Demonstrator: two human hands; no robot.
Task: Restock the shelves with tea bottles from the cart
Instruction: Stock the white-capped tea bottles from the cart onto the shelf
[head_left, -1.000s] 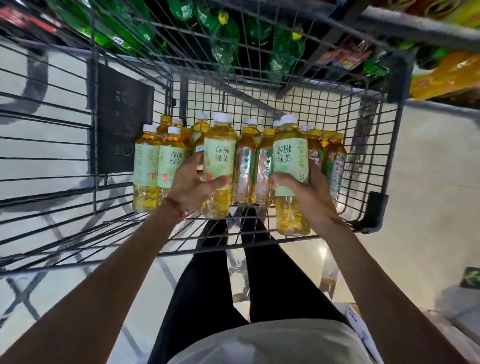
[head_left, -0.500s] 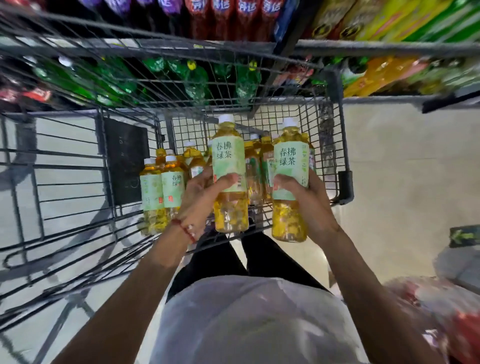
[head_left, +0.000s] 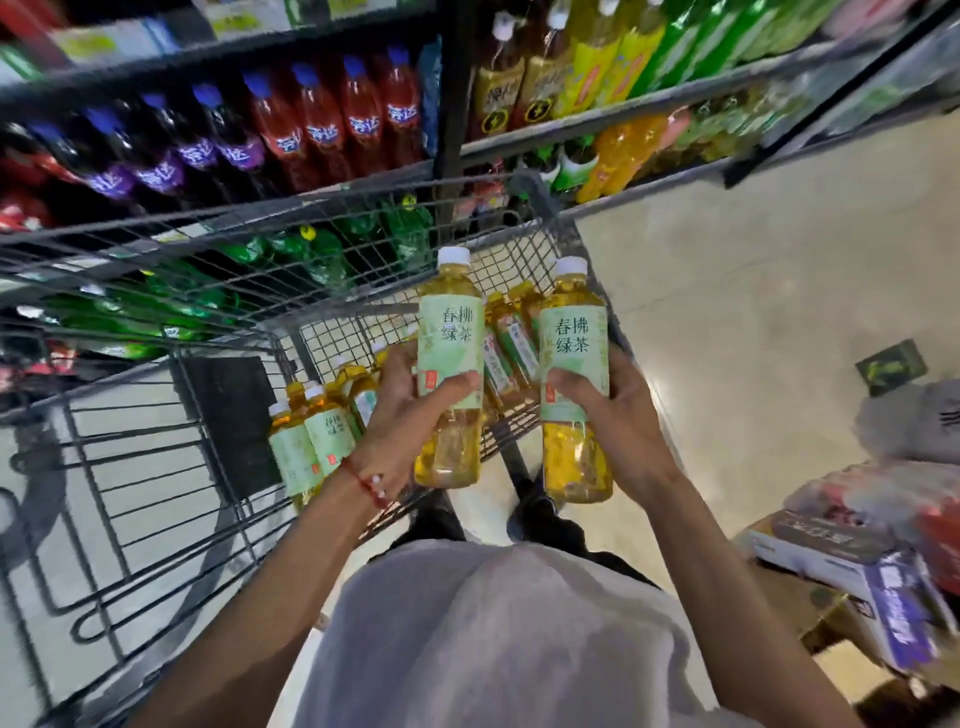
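Tea bottle (head_left: 451, 332) in curled left hand (head_left: 404, 415)

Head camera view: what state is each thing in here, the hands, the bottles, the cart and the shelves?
Left hand: grips one tea bottle round its label.
Right hand: grips a second tea bottle.
Left tea bottle: capped, held upright.
Right tea bottle: capped, held upright.
Cart bottles: capped, standing in the cart.
Cart: partly loaded.
Shelves: stocked with drinks.
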